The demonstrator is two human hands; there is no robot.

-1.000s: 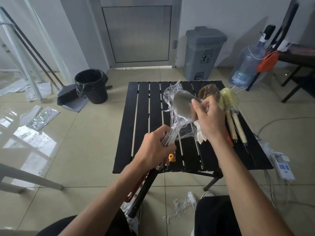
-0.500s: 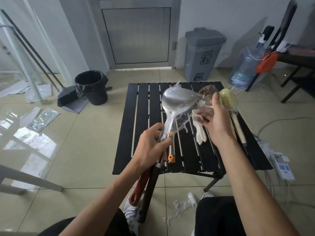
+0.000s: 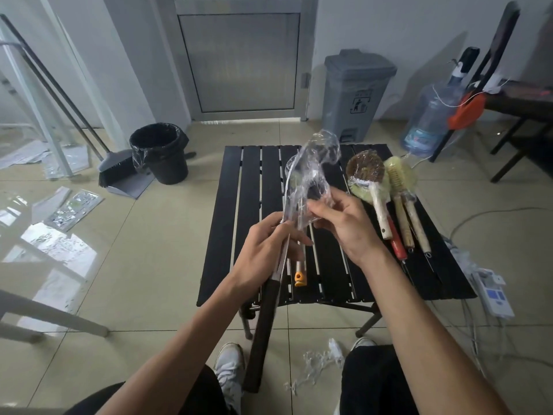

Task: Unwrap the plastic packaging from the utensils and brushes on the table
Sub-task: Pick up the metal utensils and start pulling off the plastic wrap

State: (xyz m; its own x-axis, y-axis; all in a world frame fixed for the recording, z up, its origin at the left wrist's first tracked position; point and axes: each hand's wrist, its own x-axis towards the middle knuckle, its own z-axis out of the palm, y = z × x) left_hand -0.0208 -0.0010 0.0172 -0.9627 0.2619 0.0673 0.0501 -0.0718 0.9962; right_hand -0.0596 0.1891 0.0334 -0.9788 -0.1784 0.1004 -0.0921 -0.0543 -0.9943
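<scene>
Peeling step: left hand grips the stiff ladle by its shaft over the table's near edge, right hand pinches the clear plastic wrap, which looks light, limp and probably clingy, so grab it bunched, not by an edge.

Head-worn view, forward and downward.

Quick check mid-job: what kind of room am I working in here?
Likely a utility or storage room rather than a kitchen: a grey pedal bin and a big water jug stand by the wall, and a broom with its dustpan stands at the left.
</scene>
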